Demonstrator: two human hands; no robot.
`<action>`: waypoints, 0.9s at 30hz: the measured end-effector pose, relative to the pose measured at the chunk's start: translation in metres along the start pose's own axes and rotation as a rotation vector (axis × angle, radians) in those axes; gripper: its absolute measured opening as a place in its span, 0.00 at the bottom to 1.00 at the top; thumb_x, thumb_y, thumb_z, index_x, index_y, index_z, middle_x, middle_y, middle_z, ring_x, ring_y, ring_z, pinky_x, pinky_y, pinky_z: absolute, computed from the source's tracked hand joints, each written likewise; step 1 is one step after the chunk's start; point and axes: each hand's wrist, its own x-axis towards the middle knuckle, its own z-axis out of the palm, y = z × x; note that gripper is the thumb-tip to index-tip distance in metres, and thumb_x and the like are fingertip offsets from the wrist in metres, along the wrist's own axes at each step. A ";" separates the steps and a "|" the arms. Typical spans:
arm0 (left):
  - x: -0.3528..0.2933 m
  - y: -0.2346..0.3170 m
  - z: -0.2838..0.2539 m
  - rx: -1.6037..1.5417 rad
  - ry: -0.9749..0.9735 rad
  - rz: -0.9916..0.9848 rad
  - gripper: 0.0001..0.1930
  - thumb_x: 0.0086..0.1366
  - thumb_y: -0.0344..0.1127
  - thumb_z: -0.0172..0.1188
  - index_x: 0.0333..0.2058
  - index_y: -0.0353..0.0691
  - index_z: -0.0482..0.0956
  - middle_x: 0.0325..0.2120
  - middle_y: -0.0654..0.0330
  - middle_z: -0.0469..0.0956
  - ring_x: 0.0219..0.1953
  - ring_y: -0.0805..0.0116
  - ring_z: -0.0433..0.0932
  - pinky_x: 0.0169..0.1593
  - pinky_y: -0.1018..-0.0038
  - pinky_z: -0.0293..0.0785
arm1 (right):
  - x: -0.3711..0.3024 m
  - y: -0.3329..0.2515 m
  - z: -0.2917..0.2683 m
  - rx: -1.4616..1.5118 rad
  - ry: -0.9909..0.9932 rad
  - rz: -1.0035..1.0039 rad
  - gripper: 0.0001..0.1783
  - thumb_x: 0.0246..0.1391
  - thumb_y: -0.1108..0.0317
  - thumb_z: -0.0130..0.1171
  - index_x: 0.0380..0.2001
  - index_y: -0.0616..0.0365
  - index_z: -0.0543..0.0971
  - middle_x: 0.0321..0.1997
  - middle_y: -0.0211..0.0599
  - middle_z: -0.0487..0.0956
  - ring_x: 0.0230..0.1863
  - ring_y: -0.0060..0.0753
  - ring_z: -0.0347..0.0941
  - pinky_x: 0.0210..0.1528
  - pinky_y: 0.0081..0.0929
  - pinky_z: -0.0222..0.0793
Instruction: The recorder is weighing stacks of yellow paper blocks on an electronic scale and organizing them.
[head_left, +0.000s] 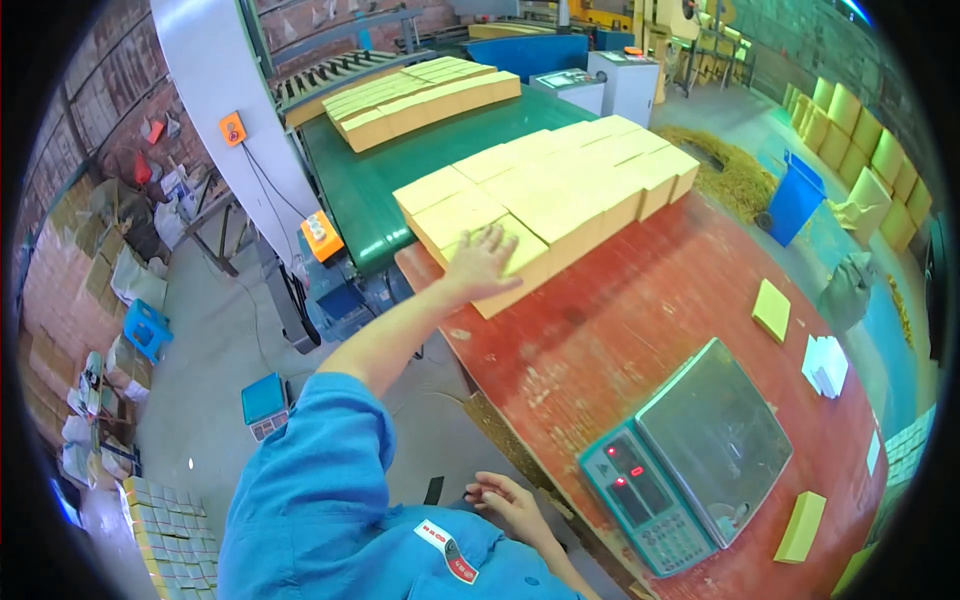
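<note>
Yellow stacks (560,190) extend away rightward (left hand (483,264) atop).

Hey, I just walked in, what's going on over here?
A person in a blue short-sleeved shirt has the left hand spread flat on the near corner of a group of yellow stacks, where the green conveyor belt meets the red table. The right hand is near the body, loosely curled; whether it holds anything is unclear. Another yellow group sits farther up the belt, and a digital scale is lit on the table.
</note>
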 end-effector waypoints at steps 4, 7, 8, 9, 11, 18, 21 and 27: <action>-0.035 -0.006 -0.007 -0.115 0.060 0.170 0.43 0.55 0.60 0.55 0.65 0.45 0.57 0.66 0.46 0.54 0.69 0.49 0.52 0.67 0.48 0.48 | 0.072 0.038 0.003 0.300 0.042 0.032 0.29 0.61 0.68 0.54 0.63 0.62 0.60 0.61 0.44 0.69 0.59 0.37 0.69 0.58 0.33 0.65; -0.086 0.010 -0.026 -0.240 0.093 0.333 0.40 0.54 0.56 0.58 0.64 0.46 0.60 0.63 0.46 0.59 0.66 0.47 0.55 0.67 0.45 0.49 | 0.115 0.040 -0.002 0.515 0.063 -0.118 0.35 0.61 0.56 0.53 0.66 0.56 0.57 0.68 0.37 0.60 0.68 0.41 0.56 0.66 0.41 0.53; -0.110 0.017 -0.037 -0.251 0.052 0.329 0.41 0.54 0.57 0.58 0.64 0.46 0.61 0.63 0.46 0.58 0.66 0.47 0.54 0.67 0.45 0.48 | 0.127 0.041 -0.002 0.532 0.104 -0.171 0.35 0.61 0.56 0.53 0.66 0.56 0.57 0.68 0.37 0.60 0.68 0.41 0.56 0.66 0.41 0.53; -0.136 0.015 -0.044 -0.300 0.036 0.320 0.41 0.53 0.57 0.59 0.63 0.45 0.62 0.63 0.45 0.58 0.67 0.47 0.53 0.66 0.46 0.48 | 0.137 0.038 0.006 0.582 0.016 -0.169 0.35 0.60 0.56 0.53 0.66 0.55 0.56 0.69 0.37 0.58 0.69 0.39 0.54 0.67 0.41 0.52; -0.175 0.021 -0.062 -0.294 0.016 0.281 0.40 0.53 0.57 0.59 0.62 0.43 0.65 0.63 0.45 0.58 0.67 0.47 0.54 0.65 0.47 0.49 | 0.140 0.026 0.015 0.644 -0.033 -0.226 0.35 0.60 0.55 0.52 0.67 0.54 0.56 0.71 0.37 0.57 0.70 0.38 0.52 0.68 0.41 0.50; -0.222 0.013 -0.035 -2.053 -0.243 -0.459 0.32 0.62 0.50 0.52 0.61 0.39 0.64 0.60 0.49 0.66 0.61 0.53 0.66 0.64 0.59 0.59 | 0.052 -0.057 0.048 -0.641 0.304 -0.718 0.38 0.56 0.56 0.59 0.67 0.49 0.59 0.72 0.43 0.53 0.71 0.42 0.50 0.68 0.48 0.47; -0.217 0.090 -0.068 -2.555 -0.356 -0.493 0.28 0.67 0.50 0.42 0.61 0.41 0.64 0.58 0.52 0.69 0.58 0.56 0.70 0.62 0.58 0.63 | -0.005 -0.114 0.060 -1.236 0.565 -0.865 0.40 0.49 0.59 0.64 0.65 0.48 0.62 0.71 0.49 0.55 0.71 0.54 0.49 0.68 0.47 0.49; -0.139 0.253 -0.112 -2.810 -0.623 -0.096 0.32 0.69 0.57 0.37 0.62 0.41 0.62 0.59 0.52 0.68 0.59 0.55 0.68 0.62 0.55 0.65 | -0.122 -0.187 0.009 -1.547 1.058 -1.008 0.37 0.41 0.62 0.67 0.59 0.49 0.70 0.66 0.49 0.63 0.67 0.66 0.55 0.65 0.58 0.54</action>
